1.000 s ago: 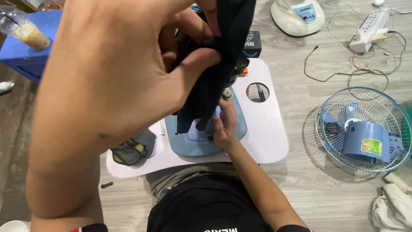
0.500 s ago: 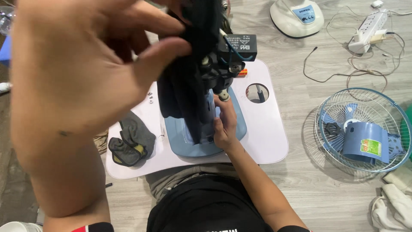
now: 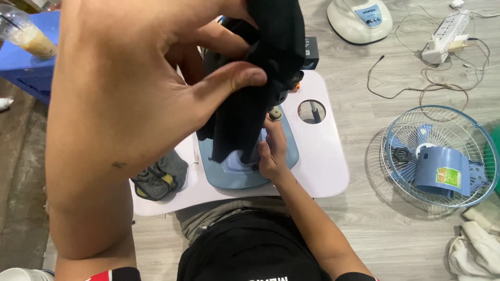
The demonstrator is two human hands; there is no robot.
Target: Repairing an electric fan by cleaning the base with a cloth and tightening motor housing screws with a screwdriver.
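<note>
My left hand (image 3: 151, 99) is raised close to the camera, thumb and fingers pinched on a black cloth (image 3: 260, 99) that hangs down over the work. Below it, my right hand (image 3: 272, 151) rests on a blue fan base (image 3: 229, 174) lying on a white lap table (image 3: 325, 166). Its fingers curl on the base beside a small round knob (image 3: 275, 113). The cloth hides the upper part of the base.
A pair of grey and yellow gloves (image 3: 156, 179) lies on the table's left. On the floor at right are a wire fan guard (image 3: 416, 130) holding a blue housing (image 3: 442, 174), a white fan base (image 3: 359, 18), a power strip (image 3: 442, 39) and cables. An iced drink cup (image 3: 26, 36) stands on a blue stool (image 3: 26, 73).
My left hand has shifted with the black cloth, uncovering the gloves on the table. My right hand has stayed on the blue base.
</note>
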